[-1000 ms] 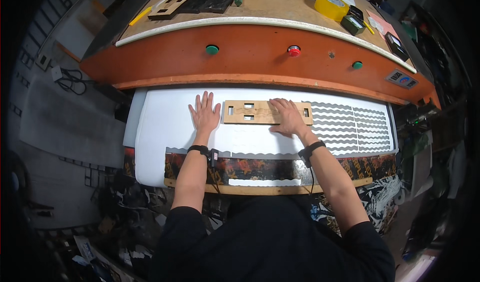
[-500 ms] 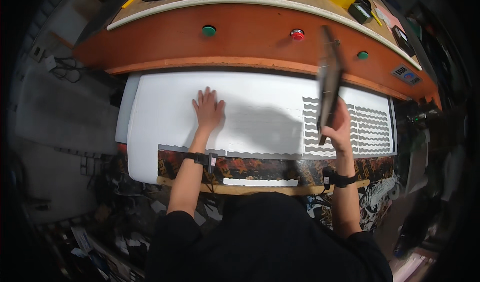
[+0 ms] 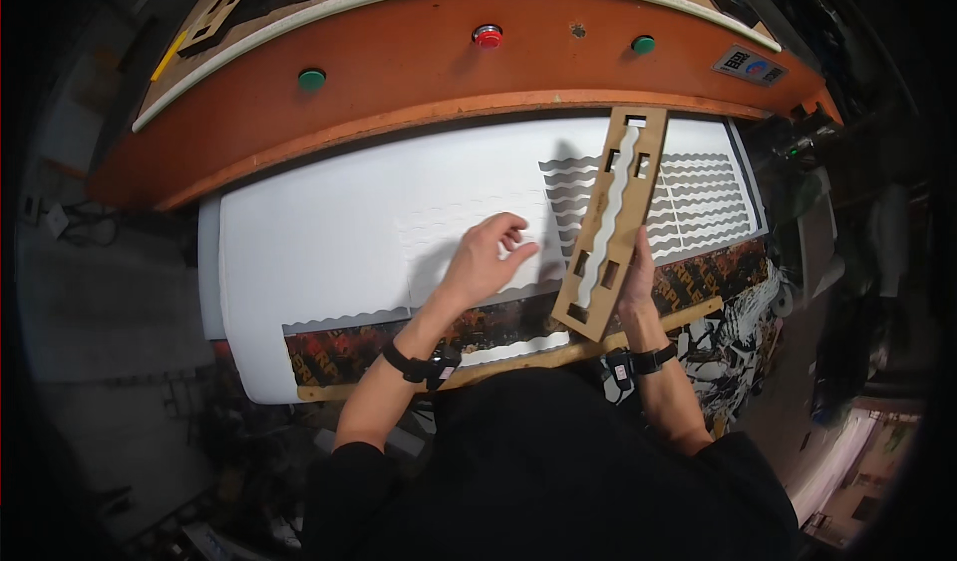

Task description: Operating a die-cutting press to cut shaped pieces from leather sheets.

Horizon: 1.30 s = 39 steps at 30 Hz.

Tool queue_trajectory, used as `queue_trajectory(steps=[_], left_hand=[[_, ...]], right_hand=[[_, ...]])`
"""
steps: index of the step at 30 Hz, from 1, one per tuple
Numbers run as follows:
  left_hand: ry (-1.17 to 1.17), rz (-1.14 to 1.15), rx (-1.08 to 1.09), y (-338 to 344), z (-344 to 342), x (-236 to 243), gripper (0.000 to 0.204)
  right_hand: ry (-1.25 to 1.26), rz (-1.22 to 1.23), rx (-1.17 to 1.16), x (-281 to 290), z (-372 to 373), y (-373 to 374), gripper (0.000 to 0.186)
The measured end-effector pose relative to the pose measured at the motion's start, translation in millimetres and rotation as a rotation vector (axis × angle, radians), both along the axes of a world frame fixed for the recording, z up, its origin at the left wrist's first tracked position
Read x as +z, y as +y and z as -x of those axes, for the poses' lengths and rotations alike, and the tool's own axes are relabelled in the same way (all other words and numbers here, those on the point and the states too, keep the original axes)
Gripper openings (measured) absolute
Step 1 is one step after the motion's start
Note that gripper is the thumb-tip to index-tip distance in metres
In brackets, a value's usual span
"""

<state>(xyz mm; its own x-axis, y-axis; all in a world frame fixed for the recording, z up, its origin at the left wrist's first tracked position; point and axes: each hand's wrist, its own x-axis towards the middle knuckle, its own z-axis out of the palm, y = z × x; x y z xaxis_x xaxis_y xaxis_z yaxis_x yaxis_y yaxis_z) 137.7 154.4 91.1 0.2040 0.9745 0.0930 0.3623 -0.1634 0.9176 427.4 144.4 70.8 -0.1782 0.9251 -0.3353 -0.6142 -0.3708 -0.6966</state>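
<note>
1. Clock hub = left hand (image 3: 486,260), 12 away from the person. White sheet (image 3: 319,207) runs out to 9-10 o'clock, its rolled edge hanging at the near-left corner.
2. 10-11 o'clock: green button (image 3: 312,80) on the orange panel (image 3: 399,68). Keep elbows and board ends off it.
3. Left hand: released, nothing in it, fingers half curled, thumb apart, looks raised over the sheet. Good spot to steady the board's near end; use fingertips, don't lean on the sheet.
4. 12 o'clock: red button (image 3: 487,36). Worth leaving the path to it clear.
5. 2-3 o'clock: wooden board (image 3: 626,224), windowed, raised and tilted, far end leaning right. White wavy strip (image 3: 609,214) along its face; can't tell if inset or lying loose. I'd tilt it gently in case it's loose, and touch only the board's edges.
6. 3 o'clock: right hand (image 3: 641,287) grasping the board's right edge, fingers partly hidden. One-sided grip, so it could twist; support nearer mid-length would help.
7. Beyond the board, 2-3 o'clock: grey wavy gaps (image 3: 708,202) in the sheet. Don't let board corners snag the thin white strips between.
</note>
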Motion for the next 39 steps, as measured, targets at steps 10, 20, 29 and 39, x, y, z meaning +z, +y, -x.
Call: queue_trajectory(steps=[10,20,29,39], left_hand=[[-0.378,0.257,0.006,-28.3,-51.1,-8.3,0.035],[-0.187,0.474,-0.084,-61.6,45.7,-53.0,0.025],[-0.198,0.831,-0.341,-136.5,85.7,-70.3,0.029],[0.329,0.248,-0.367,-145.1,54.0,-67.5,0.035]], right_hand=[[-0.25,-0.219,0.099,-0.8,53.8,-16.1,0.059],[-0.477,-0.258,0.092,26.5,27.8,8.6,0.08],[-0.577,-0.304,-0.092,51.5,-44.2,27.0,0.053],[-0.862,-0.49,0.076,57.6,10.3,59.2,0.084]])
